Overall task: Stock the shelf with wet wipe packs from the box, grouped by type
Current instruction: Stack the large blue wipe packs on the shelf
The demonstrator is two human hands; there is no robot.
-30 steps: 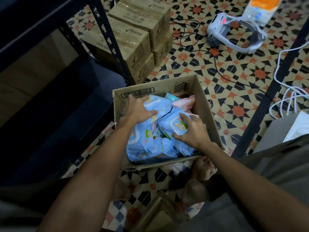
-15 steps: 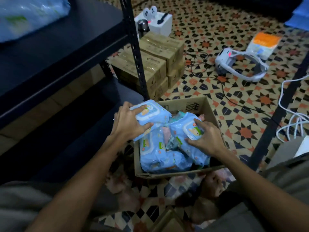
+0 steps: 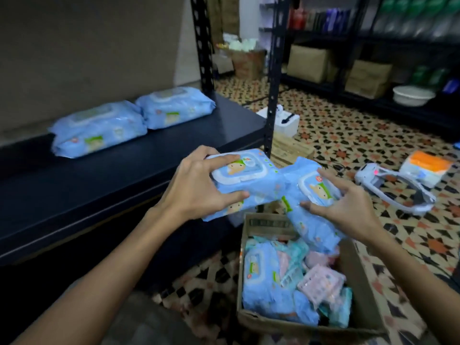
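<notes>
Showing two blue wet wipe packs carried above the box: one pack is gripped by the left hand, its fingers curled over the top and the thumb pressed beneath; a second pack is held by the right hand, whose fingers are spread and clamped across its lid. The two packs are touching end to end, the right one tilted down toward the cardboard box on the tiled floor. Two matching blue packs are laid side by side at the back of the dark shelf, so grouping is judged to be begun. Inside the box, further blue packs are seen mixed with smaller pink packs and teal packs; most of the stocking is therefore judged to remain, with no pink or teal type seen shelved yet. A white headset is seen on the floor well beyond the box.
</notes>
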